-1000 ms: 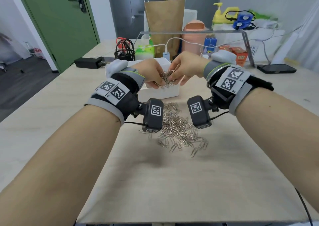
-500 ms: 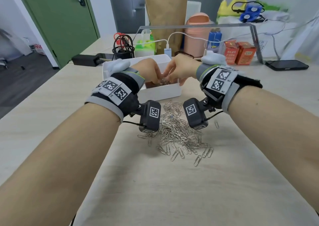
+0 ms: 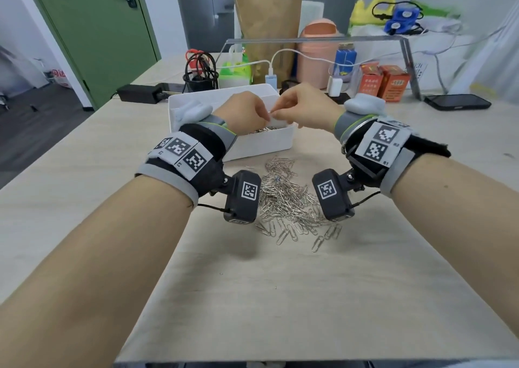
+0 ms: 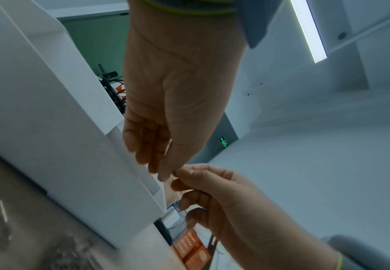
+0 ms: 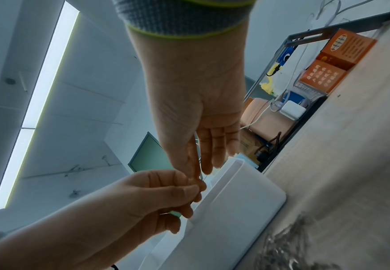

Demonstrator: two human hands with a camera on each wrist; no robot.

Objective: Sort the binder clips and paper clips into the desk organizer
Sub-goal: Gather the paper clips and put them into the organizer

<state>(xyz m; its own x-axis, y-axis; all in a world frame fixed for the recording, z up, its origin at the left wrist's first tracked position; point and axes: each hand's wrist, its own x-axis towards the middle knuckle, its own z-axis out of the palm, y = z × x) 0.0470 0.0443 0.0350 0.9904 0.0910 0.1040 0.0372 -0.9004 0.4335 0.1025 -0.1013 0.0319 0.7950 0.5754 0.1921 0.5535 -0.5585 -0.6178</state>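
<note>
A white desk organizer [image 3: 252,146] stands on the table, with silver paper clips [image 3: 262,130] in its front compartment. A loose pile of paper clips [image 3: 289,199] lies on the wood just in front of it. My left hand [image 3: 262,115] and right hand [image 3: 280,112] meet fingertip to fingertip above the organizer. In the left wrist view the left hand [image 4: 161,164] pinches a thin wire clip between thumb and fingers beside the organizer wall [image 4: 62,127]. In the right wrist view the right hand [image 5: 198,168] pinches a thin clip too. No binder clips show.
Behind the organizer stand a black mesh cup of cables [image 3: 200,80], a power adapter [image 3: 139,94], a brown paper bag [image 3: 268,22], a pink bin [image 3: 317,53] and orange boxes [image 3: 383,82]. A phone [image 3: 457,101] lies at the right.
A second ago both hands held a clump of paper clips over the organizer. That clump has left the hands; now only their fingertips meet, slightly higher.
</note>
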